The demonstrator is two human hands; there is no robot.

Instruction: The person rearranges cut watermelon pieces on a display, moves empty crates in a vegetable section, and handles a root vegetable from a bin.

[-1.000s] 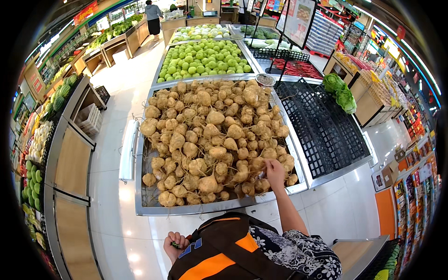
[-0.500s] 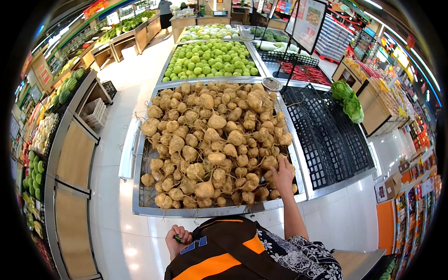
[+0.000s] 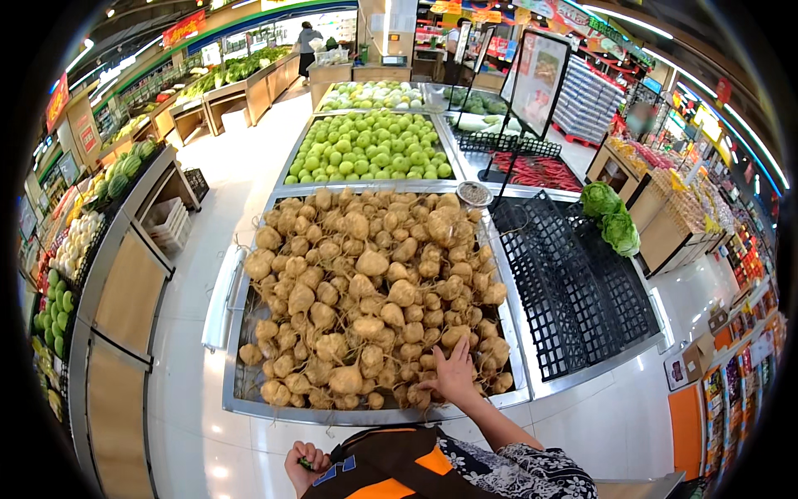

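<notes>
Light-brown jicamas [image 3: 366,283] with stringy roots are heaped in a metal-rimmed display bin [image 3: 324,414] before me. My right hand [image 3: 455,376] lies palm down on the front right part of the heap, its fingers spread and touching the jicamas. No jicama is gripped in it. Down by the bin's front left, close to my body, my left hand [image 3: 306,462] is closed around a small dark green object. Most of that object is hidden by the fingers, so its kind does not show.
Green apple-like fruit [image 3: 366,150] fills the bin behind. Black crates [image 3: 565,291] stand to the right, with leafy green heads [image 3: 609,218] at their far corner. A small round metal dish [image 3: 475,194] sits at the heap's far right. A produce counter [image 3: 125,283] runs along the left.
My right hand has moved left and toward the front edge over the heap, and its fingers have spread. My left hand stays closed. The view has tilted up somewhat.
</notes>
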